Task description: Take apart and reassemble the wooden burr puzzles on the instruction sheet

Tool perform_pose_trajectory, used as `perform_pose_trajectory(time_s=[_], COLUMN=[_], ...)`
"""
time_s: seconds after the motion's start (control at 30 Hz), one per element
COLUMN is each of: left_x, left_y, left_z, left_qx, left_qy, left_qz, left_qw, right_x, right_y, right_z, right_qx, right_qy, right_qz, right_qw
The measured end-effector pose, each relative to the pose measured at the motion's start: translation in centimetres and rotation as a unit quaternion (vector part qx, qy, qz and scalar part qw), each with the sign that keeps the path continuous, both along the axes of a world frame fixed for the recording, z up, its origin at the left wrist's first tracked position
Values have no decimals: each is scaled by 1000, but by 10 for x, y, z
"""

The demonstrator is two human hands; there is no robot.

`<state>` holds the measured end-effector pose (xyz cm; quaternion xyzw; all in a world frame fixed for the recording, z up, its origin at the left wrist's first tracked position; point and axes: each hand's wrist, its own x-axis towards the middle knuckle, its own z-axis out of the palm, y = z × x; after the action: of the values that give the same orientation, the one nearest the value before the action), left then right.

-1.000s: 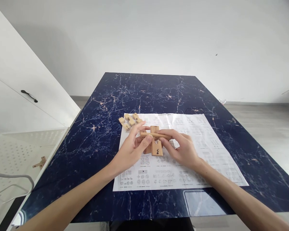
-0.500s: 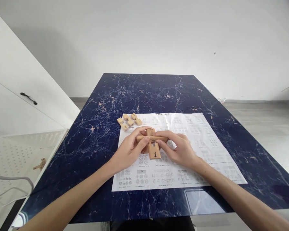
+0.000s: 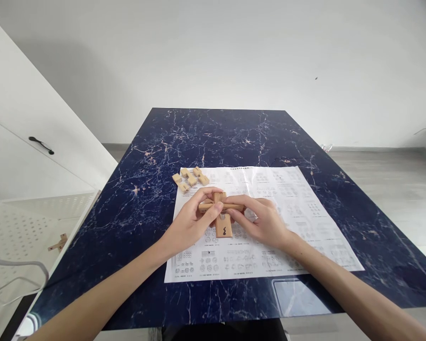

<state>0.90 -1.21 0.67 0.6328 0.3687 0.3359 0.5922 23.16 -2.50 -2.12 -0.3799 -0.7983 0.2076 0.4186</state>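
Cross (image 3: 224, 230), one, in two hands (image 3: 190, 225); loose blocks (image 3: 192, 181), three.

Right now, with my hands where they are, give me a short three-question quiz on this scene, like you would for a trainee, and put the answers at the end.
1. Multiple choice: at which corner of the printed sheet are the loose notched wooden pieces?
A) near right
B) far left
C) far right

2. True or false: only the right hand holds the crossed wooden blocks.

3. Fill in the blank: the marble-patterned tabletop is dark ____.

Key: 1. B. 2. False, the left hand holds them too. 3. Blue.
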Motion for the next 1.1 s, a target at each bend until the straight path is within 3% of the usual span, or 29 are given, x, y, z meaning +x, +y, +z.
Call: perform_pose_trajectory(time_s=[0.3,0.43,0.57,0.7,0.83,0.97,1.1], left_x=[1,1,0,0,-1,-3,-4], left_y=[2,4,8,12,14,16,18], left_z=[-8,-10,-9,-7,-4,-3,-3], left_qx=[-80,-125,-156,-166,-175,-179,-178], left_qy=[-48,-82,-97,-124,-156,-190,-195], left_qz=[29,53,110,151,170,175,173], left_qw=[995,987,977,967,957,949,949], right_x=[0,1,1,2,1,-2,-4], right_y=[1,0,5,12,11,5,5], right_z=[-1,-1,1,1,-1,-2,-3], right_qx=[-24,-69,-122,-102,-38,-10,1], right_qy=[-19,4,76,23,-54,-135,-167], right_qz=[-12,-30,-100,-157,-63,46,68], right_qw=[999,997,985,982,996,990,984])
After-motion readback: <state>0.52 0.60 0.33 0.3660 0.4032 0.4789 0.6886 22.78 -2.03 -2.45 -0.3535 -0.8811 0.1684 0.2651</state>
